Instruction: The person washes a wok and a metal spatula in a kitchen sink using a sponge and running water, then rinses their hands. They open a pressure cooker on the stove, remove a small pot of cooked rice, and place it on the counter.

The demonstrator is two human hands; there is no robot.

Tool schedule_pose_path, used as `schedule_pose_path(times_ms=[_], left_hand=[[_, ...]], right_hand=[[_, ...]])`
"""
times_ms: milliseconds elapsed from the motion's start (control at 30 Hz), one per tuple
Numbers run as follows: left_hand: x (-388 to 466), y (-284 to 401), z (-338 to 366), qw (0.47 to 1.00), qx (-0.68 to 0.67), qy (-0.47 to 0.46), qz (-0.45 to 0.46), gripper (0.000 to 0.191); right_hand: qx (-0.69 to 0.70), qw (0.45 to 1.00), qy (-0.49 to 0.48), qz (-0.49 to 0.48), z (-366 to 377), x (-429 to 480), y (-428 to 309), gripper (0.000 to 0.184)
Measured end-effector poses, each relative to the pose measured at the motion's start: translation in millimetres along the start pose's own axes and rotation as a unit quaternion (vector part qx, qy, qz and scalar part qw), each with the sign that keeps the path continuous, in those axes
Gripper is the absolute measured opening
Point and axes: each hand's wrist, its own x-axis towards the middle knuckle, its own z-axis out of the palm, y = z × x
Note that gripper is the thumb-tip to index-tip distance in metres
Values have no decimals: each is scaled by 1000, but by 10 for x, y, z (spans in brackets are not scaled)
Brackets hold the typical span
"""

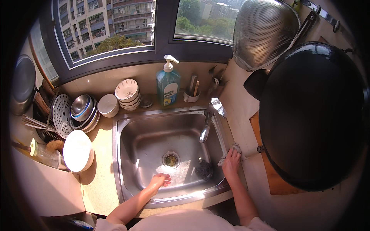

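My right hand [231, 164] is closed on a crumpled, light-coloured cloth [236, 148], pressed on the right rim of the stainless steel sink [117, 161]. Over the near part of the basin is my left hand [159, 181], empty, its fingers apart. A dark scouring pad [204, 169] lies in the basin, left of my right hand. The drain strainer [170, 160] at the basin's middle holds some scraps. Above the basin's right side reaches the chrome faucet [205, 127].
Behind the sink stand a pump bottle [168, 83], stacked bowls [128, 93] and a mug [191, 96]. A large white bowl [78, 151] and nested metal bowls [82, 106] are at left. On the right hang a black wok [312, 121] and a perforated metal basket [264, 34].
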Motion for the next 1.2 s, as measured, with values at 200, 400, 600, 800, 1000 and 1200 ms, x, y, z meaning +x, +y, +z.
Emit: schedule_pose_path(times_ms=[200, 400, 600, 800, 1000, 1200], left_hand=[[6, -72, -110, 998, -54, 43, -2, 32], [24, -160, -179, 991, -94, 90, -14, 27], [165, -235, -219, 991, -78, 101, -34, 28], [230, -279, -196, 993, -88, 85, -7, 28], [153, -454, -223, 993, 44, 65, 91, 32], [-691, -190, -340, 947, 217, 137, 191, 31]], right_hand=[[95, 989, 105, -49, 787, 1079, -405, 45], [363, 901, 237, 18, 1272, 1352, -1319, 48], [241, 958, 151, 27, 1263, 1763, -1685, 67], [279, 945, 151, -75, 1343, 1697, -1950, 60], [378, 916, 31, -131, 1285, 1245, -2853, 65], [448, 837, -20, -313, 1306, 953, -3795, 64]])
